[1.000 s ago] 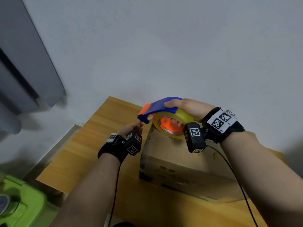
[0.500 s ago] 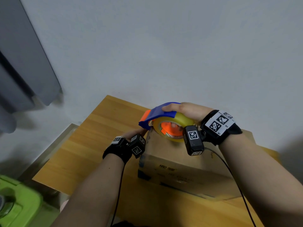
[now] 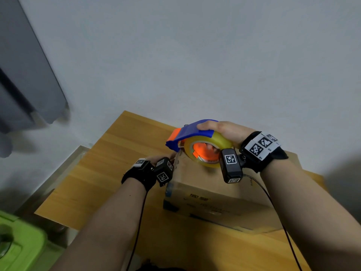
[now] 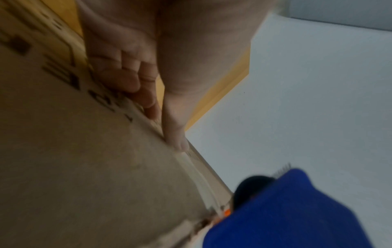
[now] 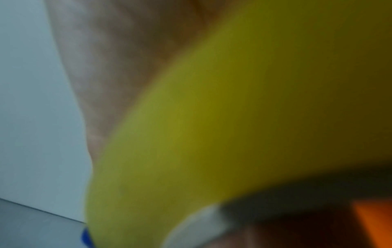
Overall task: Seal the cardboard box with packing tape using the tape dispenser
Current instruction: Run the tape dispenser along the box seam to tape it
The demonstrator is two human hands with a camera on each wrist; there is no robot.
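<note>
A brown cardboard box (image 3: 218,194) stands on the wooden table (image 3: 109,163). My right hand (image 3: 218,128) grips the blue and orange tape dispenser (image 3: 187,133) from above, palm on the yellow tape roll (image 3: 220,142). The dispenser's front end sits at the box's top left edge. My left hand (image 3: 166,156) lies against the box's left side just below that edge. In the left wrist view its fingers (image 4: 131,80) press flat on the box (image 4: 74,167), thumb along the edge, with the dispenser (image 4: 286,214) close by. The right wrist view is filled by the blurred tape roll (image 5: 233,117).
The table's far edge meets a pale wall. A grey cabinet (image 3: 23,75) stands at the left. A green plastic bin (image 3: 19,245) sits low at the near left, beside a metal ledge (image 3: 64,169). Black cables hang from both wrists.
The right hand has lowered the dispenser onto the box's top left edge. The left hand has moved right, against the box's left side under the dispenser's front.
</note>
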